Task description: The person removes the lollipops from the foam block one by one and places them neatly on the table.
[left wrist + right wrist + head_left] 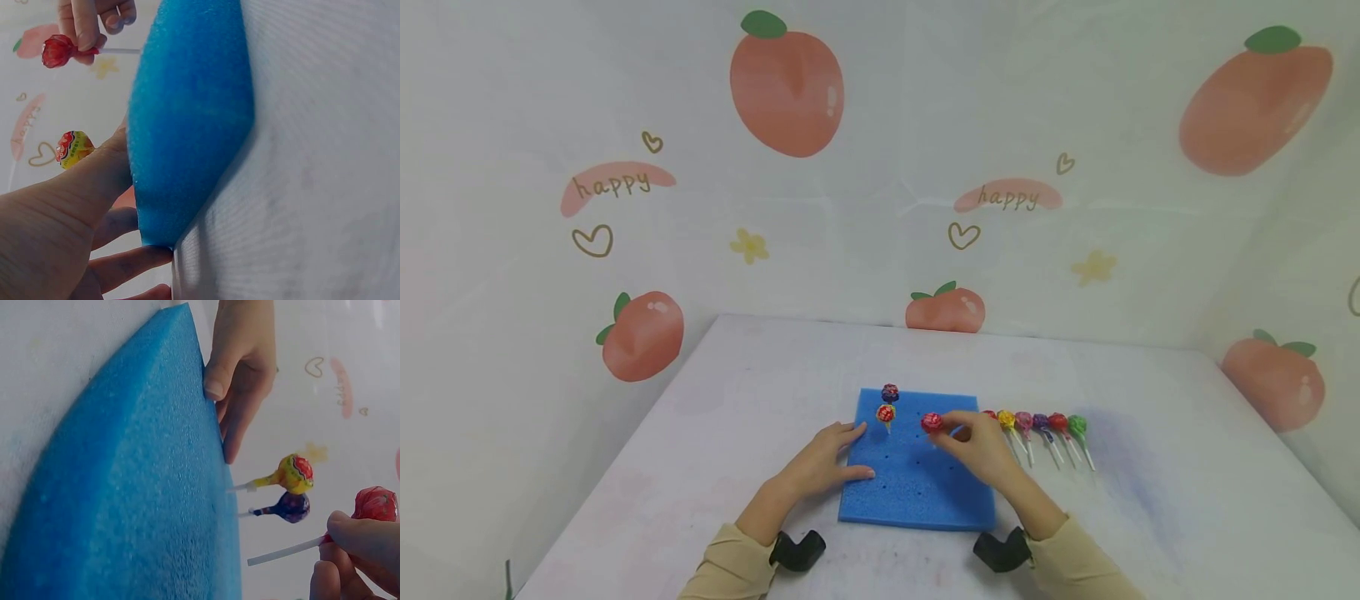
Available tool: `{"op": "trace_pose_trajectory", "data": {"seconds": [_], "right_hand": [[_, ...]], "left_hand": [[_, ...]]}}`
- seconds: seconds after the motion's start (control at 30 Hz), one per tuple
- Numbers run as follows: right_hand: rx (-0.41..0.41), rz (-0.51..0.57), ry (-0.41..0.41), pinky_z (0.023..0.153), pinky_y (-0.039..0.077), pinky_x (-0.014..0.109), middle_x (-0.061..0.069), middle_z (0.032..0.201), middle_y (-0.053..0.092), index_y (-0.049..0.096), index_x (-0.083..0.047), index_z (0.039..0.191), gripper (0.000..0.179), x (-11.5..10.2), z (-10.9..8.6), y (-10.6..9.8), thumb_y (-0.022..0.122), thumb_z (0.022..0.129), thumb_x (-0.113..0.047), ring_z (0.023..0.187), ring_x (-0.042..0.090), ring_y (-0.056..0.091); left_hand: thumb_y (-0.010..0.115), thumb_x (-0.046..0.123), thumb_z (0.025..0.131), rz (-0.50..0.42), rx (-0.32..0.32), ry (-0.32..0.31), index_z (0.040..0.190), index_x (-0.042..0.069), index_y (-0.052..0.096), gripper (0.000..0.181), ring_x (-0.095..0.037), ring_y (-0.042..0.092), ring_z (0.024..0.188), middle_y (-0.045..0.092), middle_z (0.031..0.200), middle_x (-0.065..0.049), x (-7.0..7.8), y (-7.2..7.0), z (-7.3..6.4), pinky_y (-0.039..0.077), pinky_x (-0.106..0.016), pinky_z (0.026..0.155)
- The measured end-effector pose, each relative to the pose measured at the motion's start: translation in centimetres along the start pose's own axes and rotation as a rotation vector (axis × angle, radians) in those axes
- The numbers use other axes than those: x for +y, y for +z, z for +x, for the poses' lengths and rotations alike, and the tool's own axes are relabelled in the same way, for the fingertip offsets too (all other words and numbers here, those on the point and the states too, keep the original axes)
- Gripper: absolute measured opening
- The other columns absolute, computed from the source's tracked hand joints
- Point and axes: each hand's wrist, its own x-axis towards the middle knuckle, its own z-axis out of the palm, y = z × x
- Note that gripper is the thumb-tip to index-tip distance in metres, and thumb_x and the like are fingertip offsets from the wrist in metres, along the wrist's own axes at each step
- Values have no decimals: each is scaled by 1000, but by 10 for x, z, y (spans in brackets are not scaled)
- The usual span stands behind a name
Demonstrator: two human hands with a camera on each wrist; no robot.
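Note:
My right hand [981,446] pinches a red-wrapped lollipop [375,504] just under its head, above the blue foam board [917,500]. Its white stick [284,551] points toward the board, and the stick's bare end shows in the right wrist view. Along the board's left edge rests my left hand [820,462], thumb and fingers spread on the foam. Two lollipops stand upright in the board near its far left: a yellow-and-red one [295,474] and, behind it, a dark purple one [294,507]. Small dark holes dot the foam's top.
To the right of the board, several lollipops lie side by side on the white table [1150,400], among them a yellow one [1006,419], a pink one [1024,421] and a green one [1077,426]. My right hand partly hides the row's left end. A fruit-printed curtain [880,208] hangs behind.

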Motion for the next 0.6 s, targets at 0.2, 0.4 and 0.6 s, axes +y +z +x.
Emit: {"op": "trace_pose_trajectory", "data": {"seconds": [0.2, 0.4, 0.6], "right_hand": [[2, 13, 0, 58, 48, 15, 8, 90, 72, 71, -6, 95, 13, 4, 0, -5, 69, 83, -10, 64, 8, 57], [15, -18, 13, 56, 47, 15, 7, 90, 71, 71, -7, 96, 14, 6, -3, -12, 69, 83, -13, 65, 8, 56], [28, 2, -67, 54, 47, 16, 10, 85, 72, 71, -4, 94, 13, 14, -4, -18, 69, 82, -8, 60, 8, 56]], "left_hand": [[70, 40, 81, -1, 1, 4, 139, 4, 42, 74, -42, 33, 136, 41, 143, -22, 0, 0, 0, 31, -56, 109], [70, 40, 81, -4, 1, 3, 140, 4, 42, 74, -42, 33, 136, 41, 144, -22, -1, 0, 0, 31, -56, 109], [70, 40, 81, -11, 2, 21, 140, 3, 42, 75, -43, 33, 135, 41, 143, -23, -2, 1, 0, 31, -57, 109]]}}
